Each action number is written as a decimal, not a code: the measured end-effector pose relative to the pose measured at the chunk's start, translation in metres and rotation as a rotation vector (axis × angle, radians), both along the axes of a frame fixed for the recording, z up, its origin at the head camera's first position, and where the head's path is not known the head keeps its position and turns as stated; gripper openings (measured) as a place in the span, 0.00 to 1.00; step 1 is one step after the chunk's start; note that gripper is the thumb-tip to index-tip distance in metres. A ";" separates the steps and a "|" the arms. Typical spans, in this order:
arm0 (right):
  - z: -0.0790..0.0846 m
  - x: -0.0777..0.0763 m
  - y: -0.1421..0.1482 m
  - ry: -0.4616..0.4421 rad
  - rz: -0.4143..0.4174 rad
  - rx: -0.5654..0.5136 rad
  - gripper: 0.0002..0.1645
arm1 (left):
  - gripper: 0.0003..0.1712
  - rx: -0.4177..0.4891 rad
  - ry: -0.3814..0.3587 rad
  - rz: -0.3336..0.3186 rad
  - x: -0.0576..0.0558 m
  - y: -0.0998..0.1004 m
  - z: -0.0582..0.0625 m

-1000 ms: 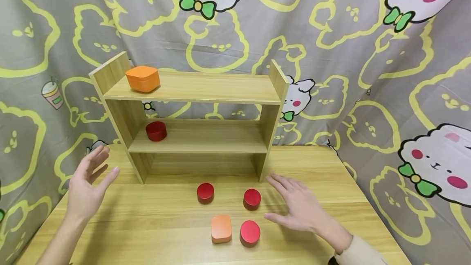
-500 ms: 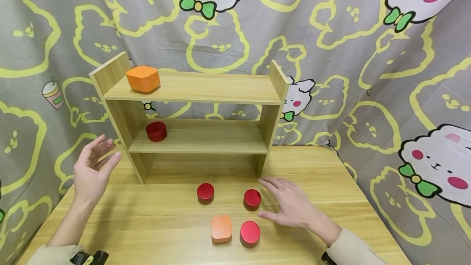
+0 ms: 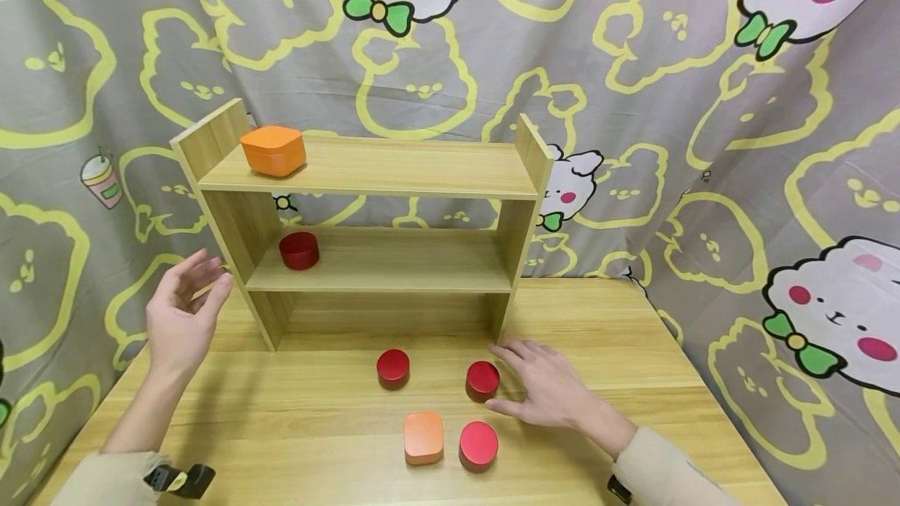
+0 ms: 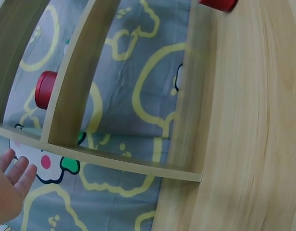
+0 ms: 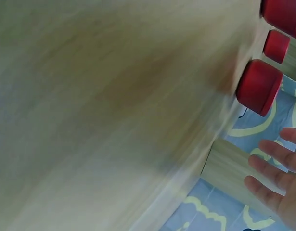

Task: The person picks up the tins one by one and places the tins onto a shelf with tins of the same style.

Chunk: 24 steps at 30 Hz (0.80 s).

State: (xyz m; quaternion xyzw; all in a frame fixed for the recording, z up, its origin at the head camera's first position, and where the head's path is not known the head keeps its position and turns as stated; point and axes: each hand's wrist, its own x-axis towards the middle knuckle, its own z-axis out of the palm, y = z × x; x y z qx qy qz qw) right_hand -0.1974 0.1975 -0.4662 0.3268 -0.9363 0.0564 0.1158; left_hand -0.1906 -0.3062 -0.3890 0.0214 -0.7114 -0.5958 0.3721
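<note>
My right hand (image 3: 547, 385) hovers with relaxed, spread fingers just right of a small round red box (image 3: 482, 380) on the table. In the right wrist view, that hand's fingers (image 5: 270, 168) extend below a red box (image 5: 259, 86). A second round red box (image 3: 478, 445) stands nearer the front, beside a rounded-square orange box (image 3: 423, 438). Another red one (image 3: 393, 369) sits farther left. My left hand (image 3: 181, 322) is raised empty at the left side of the wooden shelf (image 3: 380, 287), its fingers loosely bent; its fingers (image 4: 15, 173) also show in the left wrist view.
On the shelf's middle board stands a red round box (image 3: 298, 251), at the left. An orange box (image 3: 274, 151) occupies the top board's left end. Behind the wooden table (image 3: 309, 428) hangs a patterned grey curtain (image 3: 633, 139), which also runs along the right side.
My right hand has moved left, closer to the red box beside it. The left hand has risen and shifted slightly right toward the shelf's side panel. The boxes have stayed put.
</note>
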 end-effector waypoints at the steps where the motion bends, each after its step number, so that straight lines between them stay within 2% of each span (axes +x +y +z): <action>1: -0.001 -0.001 0.000 0.003 0.004 0.004 0.51 | 0.28 0.004 0.001 0.000 -0.001 0.000 0.000; 9: -0.009 -0.007 -0.002 0.021 0.015 0.034 0.49 | 0.28 0.024 -0.007 -0.001 -0.011 0.003 0.001; 24: -0.017 -0.018 -0.008 0.009 0.039 0.055 0.49 | 0.25 -0.031 -0.008 0.067 -0.022 0.005 0.004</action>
